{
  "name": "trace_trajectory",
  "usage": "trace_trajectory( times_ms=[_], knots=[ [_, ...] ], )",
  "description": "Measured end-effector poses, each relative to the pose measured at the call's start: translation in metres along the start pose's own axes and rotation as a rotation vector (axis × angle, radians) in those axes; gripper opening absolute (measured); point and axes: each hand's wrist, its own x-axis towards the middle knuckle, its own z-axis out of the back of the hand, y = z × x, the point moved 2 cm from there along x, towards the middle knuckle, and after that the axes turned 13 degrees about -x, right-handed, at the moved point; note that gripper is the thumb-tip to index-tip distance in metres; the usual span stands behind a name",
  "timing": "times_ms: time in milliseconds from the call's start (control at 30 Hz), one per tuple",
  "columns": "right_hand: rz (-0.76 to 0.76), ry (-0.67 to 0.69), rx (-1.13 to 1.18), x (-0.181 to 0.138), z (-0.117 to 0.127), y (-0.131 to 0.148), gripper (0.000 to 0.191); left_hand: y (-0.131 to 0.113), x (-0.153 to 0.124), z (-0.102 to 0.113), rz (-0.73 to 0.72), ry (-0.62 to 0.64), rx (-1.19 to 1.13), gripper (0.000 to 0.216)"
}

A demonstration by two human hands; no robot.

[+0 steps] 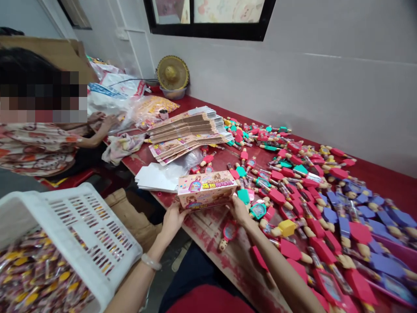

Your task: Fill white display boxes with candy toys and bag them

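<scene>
The red table (384,178) runs from 6 to 2 o'clock before you. A white basket (81,226) of wrapped packets sits at 8 o'clock. Toys (312,208) litter the table from 1 to 5 o'clock, and a stack of flat cartons (189,126) lies at 12. You hold the pink box (207,189) at centre, over the table's near edge. Your left hand (171,219) grips its left end and your right hand (239,210) its right end, fingers curled on it.
</scene>
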Motion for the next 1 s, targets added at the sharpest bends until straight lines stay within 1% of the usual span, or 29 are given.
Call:
trace_trajectory(
  times_ms=[67, 167, 267, 367, 533, 600, 633, 667, 700, 733, 767, 800, 833, 867, 900, 933, 967, 1000],
  knots=[
    [0.023, 0.01, 0.011, 0.004, 0.001, -0.002, 0.027, 0.001, 0.0, 0.0, -0.02, -0.02, -0.015, 0.02],
    [0.066, 0.039, 0.031, 0.007, 0.004, -0.003, 0.028, 0.006, -0.002, -0.004, -0.084, -0.103, -0.093, 0.022],
    [0.073, 0.062, 0.037, 0.009, 0.006, -0.003, 0.031, 0.015, -0.005, -0.01, -0.094, -0.155, -0.196, 0.025],
    [0.053, 0.07, 0.026, 0.01, 0.007, -0.003, 0.03, 0.021, -0.005, -0.012, -0.106, -0.139, -0.238, 0.026],
    [0.031, 0.121, 0.009, 0.015, 0.006, 0.0, 0.013, 0.024, -0.004, -0.011, -0.112, -0.113, -0.248, 0.023],
    [0.027, 0.133, 0.006, 0.015, 0.01, 0.003, 0.015, 0.024, -0.004, -0.01, -0.103, -0.113, -0.25, 0.021],
    [0.021, 0.134, 0.003, 0.014, 0.015, 0.005, 0.018, 0.024, -0.004, -0.01, -0.097, -0.111, -0.254, 0.021],
    [0.003, 0.13, -0.005, 0.012, 0.025, 0.008, 0.022, 0.024, -0.005, -0.011, -0.092, -0.108, -0.259, 0.02],
    [-0.023, 0.097, -0.013, 0.011, 0.039, 0.014, 0.026, 0.024, -0.005, -0.011, -0.086, -0.105, -0.26, 0.02],
    [-0.046, 0.02, -0.019, 0.009, 0.059, 0.022, 0.028, 0.024, -0.005, -0.011, -0.08, -0.103, -0.258, 0.02],
    [-0.054, -0.095, -0.022, 0.008, 0.083, 0.033, 0.03, 0.024, -0.005, -0.011, -0.074, -0.104, -0.253, 0.019],
    [-0.05, -0.265, -0.016, 0.007, 0.11, 0.048, 0.031, 0.024, -0.004, -0.011, -0.068, -0.105, -0.243, 0.018],
    [0.011, -0.456, -0.004, 0.007, 0.137, 0.066, 0.03, 0.023, -0.004, -0.011, -0.065, -0.105, -0.233, 0.018],
    [0.087, -0.608, 0.008, 0.008, 0.161, 0.085, 0.029, 0.023, -0.003, -0.011, -0.065, -0.105, -0.226, 0.018],
    [0.142, -0.7, 0.008, 0.011, 0.179, 0.104, 0.031, 0.023, -0.003, -0.012, -0.069, -0.105, -0.221, 0.019],
    [0.177, -0.742, -0.024, 0.016, 0.189, 0.122, 0.034, 0.023, -0.002, -0.013, -0.078, -0.106, -0.218, 0.02],
    [0.189, -0.722, -0.083, 0.023, 0.191, 0.137, 0.036, 0.024, -0.003, -0.014, -0.085, -0.111, -0.214, 0.021],
    [0.184, -0.646, -0.157, 0.032, 0.184, 0.148, 0.038, 0.024, -0.004, -0.014, -0.087, -0.116, -0.212, 0.021]
  ],
)
